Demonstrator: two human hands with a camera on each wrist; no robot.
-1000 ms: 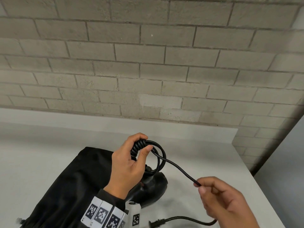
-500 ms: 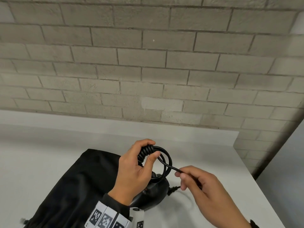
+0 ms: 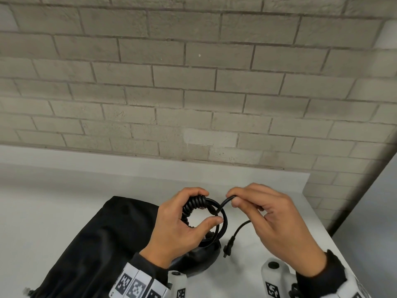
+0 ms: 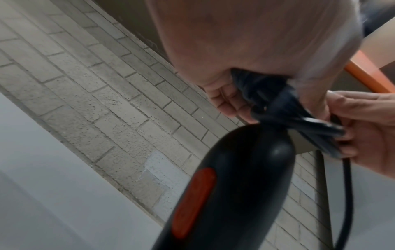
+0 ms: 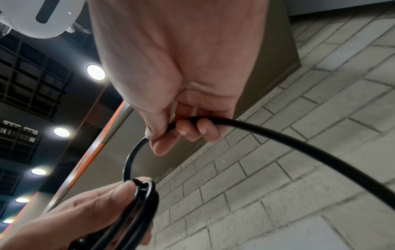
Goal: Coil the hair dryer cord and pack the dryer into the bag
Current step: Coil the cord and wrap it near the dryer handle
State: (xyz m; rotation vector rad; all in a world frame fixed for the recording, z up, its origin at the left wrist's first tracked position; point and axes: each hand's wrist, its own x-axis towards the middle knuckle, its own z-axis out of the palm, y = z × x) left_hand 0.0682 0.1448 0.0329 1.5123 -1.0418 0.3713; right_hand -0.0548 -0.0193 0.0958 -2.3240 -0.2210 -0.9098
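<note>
1. Nearest to me, I am seeing the wrist rigs with their black-and-white tags lying along the bottom edge of the head view.
2. I am holding the left hand clamped on the coiled cord: fingers curling over the top of the loops, thumb pressing on the ring from inside.
3. The hair dryer is hanging below that hand, over the desk; in the left wrist view its black body is showing an orange switch.
4. I am pinching the loose run of cord with the right hand, thumb and forefinger closing on it just beside the coil; the right wrist view is showing the cord passing under the curled fingers.
5. The two hands are sitting close together, nearly touching at the coil.
6. The plug is dangling free from the right hand, above the desk and just beside the dryer.
7. The black bag is lying flat on the white desk, to the left of and partly under the left arm.
8. Farthest off, a grey brick wall is standing behind the desk.
</note>
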